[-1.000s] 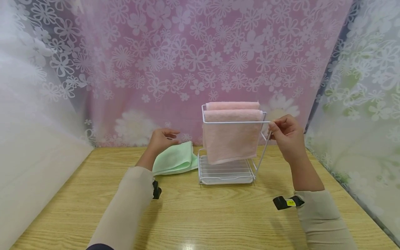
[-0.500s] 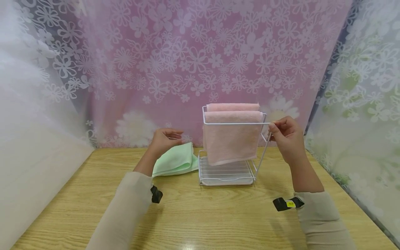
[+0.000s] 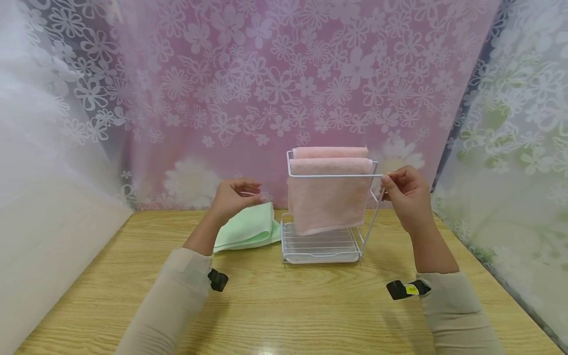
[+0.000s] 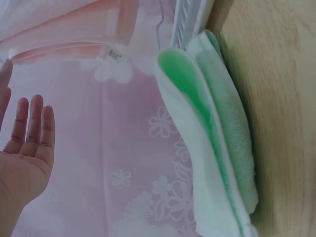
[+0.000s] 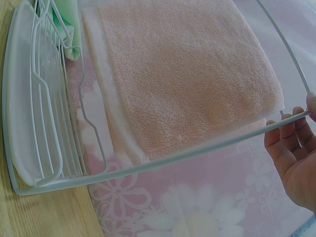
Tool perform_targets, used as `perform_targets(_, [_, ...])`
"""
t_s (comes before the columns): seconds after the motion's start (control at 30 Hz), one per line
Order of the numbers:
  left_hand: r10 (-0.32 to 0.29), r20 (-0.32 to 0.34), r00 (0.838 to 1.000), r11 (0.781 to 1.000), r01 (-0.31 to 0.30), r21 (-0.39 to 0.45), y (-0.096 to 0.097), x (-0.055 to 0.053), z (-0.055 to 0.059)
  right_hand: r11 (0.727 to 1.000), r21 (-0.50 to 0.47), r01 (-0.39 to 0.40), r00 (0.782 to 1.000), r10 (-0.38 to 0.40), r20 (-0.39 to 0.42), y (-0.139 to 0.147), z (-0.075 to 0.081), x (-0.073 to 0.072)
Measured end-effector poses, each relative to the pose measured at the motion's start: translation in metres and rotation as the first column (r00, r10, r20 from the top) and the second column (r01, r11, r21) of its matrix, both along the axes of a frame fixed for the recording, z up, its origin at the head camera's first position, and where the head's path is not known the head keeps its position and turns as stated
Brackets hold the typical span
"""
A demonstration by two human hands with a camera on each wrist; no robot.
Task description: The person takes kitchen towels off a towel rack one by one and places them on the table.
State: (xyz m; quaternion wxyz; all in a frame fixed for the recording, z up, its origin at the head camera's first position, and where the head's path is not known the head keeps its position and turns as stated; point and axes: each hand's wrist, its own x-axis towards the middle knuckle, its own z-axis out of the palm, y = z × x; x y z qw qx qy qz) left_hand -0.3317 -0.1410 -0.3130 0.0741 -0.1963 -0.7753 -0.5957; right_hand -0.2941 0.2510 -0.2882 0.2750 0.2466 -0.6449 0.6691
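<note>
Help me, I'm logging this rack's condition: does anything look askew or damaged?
Slightly: the pink terry towel hangs askew on the white wire rack; in the head view its front hem dips left, while the rack's base looks level. No damage shows.

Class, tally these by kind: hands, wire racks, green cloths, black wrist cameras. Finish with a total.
Hands: 2 (left hand, right hand)
Wire rack: 1
Green cloth: 1
Black wrist cameras: 2
Total: 6

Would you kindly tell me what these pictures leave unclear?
Head view: lower part of the rear pink fold, behind the front fold.
Left wrist view: print on the tag, too small.
Right wrist view: some of the green towel, past the top edge; some of the right hand, past the right edge.
</note>
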Motion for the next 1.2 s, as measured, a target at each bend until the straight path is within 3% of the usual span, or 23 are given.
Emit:
perform_targets(0.6, [-0.028,-0.095,0.995,0.999,0.03,0.018,0.0,0.014,0.025,1.0,-0.014,0.011,1.0,-0.011,0.01,-0.002,0.001,0.001])
perform_targets(1.2, [-0.059,-0.102,0.993,0.998,0.06,0.0,0.007,0.025,0.043,1.0,-0.012,-0.002,1.0,0.002,0.006,0.0,-0.001,-0.001])
